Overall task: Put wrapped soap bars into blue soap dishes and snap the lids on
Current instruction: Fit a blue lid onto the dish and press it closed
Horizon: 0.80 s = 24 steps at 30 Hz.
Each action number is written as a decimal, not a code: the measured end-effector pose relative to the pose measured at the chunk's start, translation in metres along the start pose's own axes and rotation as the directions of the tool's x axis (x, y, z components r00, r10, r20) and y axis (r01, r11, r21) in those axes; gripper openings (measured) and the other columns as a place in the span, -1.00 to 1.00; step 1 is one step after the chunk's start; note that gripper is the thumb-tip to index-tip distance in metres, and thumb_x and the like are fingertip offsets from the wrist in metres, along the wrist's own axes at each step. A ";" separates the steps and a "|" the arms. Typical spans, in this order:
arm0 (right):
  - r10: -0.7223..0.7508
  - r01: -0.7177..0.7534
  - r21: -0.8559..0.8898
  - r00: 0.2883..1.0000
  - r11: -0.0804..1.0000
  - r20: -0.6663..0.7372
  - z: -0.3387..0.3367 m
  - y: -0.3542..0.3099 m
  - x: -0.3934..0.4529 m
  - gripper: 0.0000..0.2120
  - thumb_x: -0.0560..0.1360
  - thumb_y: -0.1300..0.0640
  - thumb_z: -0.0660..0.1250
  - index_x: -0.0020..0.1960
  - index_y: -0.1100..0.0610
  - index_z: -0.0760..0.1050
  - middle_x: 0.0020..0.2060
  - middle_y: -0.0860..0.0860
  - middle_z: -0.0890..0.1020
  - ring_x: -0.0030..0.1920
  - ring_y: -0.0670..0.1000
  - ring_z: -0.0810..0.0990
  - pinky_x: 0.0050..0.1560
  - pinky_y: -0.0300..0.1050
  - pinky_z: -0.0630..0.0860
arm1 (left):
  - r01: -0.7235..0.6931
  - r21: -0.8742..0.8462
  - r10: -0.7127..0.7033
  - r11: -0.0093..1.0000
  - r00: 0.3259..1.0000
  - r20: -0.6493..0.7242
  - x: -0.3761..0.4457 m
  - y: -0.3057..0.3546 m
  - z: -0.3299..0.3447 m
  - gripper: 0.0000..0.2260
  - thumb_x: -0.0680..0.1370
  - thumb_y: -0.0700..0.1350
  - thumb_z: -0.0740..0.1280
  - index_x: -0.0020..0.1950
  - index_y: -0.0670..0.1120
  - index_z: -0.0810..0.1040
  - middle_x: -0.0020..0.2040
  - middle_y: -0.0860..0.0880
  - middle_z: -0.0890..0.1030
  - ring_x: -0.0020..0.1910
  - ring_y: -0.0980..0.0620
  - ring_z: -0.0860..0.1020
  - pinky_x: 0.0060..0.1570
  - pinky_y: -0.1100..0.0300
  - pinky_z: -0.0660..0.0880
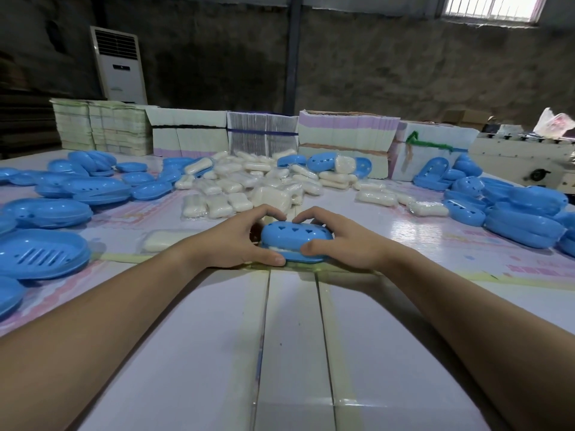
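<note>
Glossy white-and-pastel table fills the lower view, dim concrete wall behind. Near its centre sits a blue soap dish w/ its heart-holed lid on top; a strip of white wrapped soap shows in the gap along the near edge, so lid isn't fully seated. Left hand grips the dish's left end, thumb along the near rim, fingers curled over the far side. Right hand grips the right end the same way, thumb tip on the near edge, fingers arched over the lid. Both forearms reach in from the bottom corners. Just left of the dish lies one wrapped soap bar flat on the table. Beyond the dish, a loose pile of wrapped soap bars. Far left of the dish: scattered blue dish bases and lids, incl. a slotted base at the table edge. Right of the dish: another heap of blue dish parts. Behind the soap pile, a row of bundled flat carton stacks. Back left, a white floor-standing AC unit; top right, a window.
</note>
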State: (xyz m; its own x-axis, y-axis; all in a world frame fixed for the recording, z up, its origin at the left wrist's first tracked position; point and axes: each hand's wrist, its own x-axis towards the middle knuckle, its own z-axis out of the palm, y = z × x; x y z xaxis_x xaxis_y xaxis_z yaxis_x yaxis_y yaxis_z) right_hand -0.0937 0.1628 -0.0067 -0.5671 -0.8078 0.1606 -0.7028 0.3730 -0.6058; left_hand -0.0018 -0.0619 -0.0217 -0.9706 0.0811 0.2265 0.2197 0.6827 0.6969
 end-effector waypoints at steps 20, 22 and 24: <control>-0.016 0.017 -0.019 0.998 1.000 0.053 -0.006 0.005 -0.001 -0.63 0.38 -0.23 0.36 0.16 -0.34 0.38 0.08 -0.25 0.51 0.04 -0.27 0.52 -0.07 -0.41 0.48 | -0.029 0.037 0.030 0.999 1.000 -0.006 0.003 -0.005 0.000 -0.54 0.40 0.05 0.58 0.21 0.22 0.47 0.17 0.16 0.56 0.15 0.16 0.53 0.13 0.27 0.52; -0.032 0.038 -0.064 0.996 0.997 0.089 -0.010 0.005 -0.005 -0.51 0.38 -0.17 0.43 0.26 -0.31 0.34 0.12 -0.32 0.48 0.07 -0.38 0.45 -0.07 -0.55 0.39 | -0.034 0.044 0.034 0.998 0.999 0.003 0.003 -0.006 0.000 -0.56 0.42 0.05 0.57 0.21 0.23 0.46 0.18 0.15 0.55 0.16 0.16 0.53 0.16 0.24 0.51; -0.051 0.060 -0.098 0.994 0.993 0.099 -0.013 0.007 -0.006 -0.40 0.42 -0.09 0.49 0.38 -0.23 0.32 0.14 -0.37 0.43 0.09 -0.44 0.40 -0.05 -0.61 0.32 | -0.033 0.034 0.033 0.999 0.999 0.015 0.004 -0.006 0.001 -0.59 0.46 0.06 0.54 0.21 0.27 0.44 0.17 0.16 0.55 0.15 0.15 0.54 0.16 0.27 0.51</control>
State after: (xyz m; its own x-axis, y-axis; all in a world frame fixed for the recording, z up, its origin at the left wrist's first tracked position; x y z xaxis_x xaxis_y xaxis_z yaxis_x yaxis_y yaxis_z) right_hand -0.1009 0.1763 -0.0017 -0.4857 -0.8667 0.1135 -0.7746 0.3666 -0.5153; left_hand -0.0067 -0.0654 -0.0258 -0.9643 0.1141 0.2391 0.2483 0.7036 0.6658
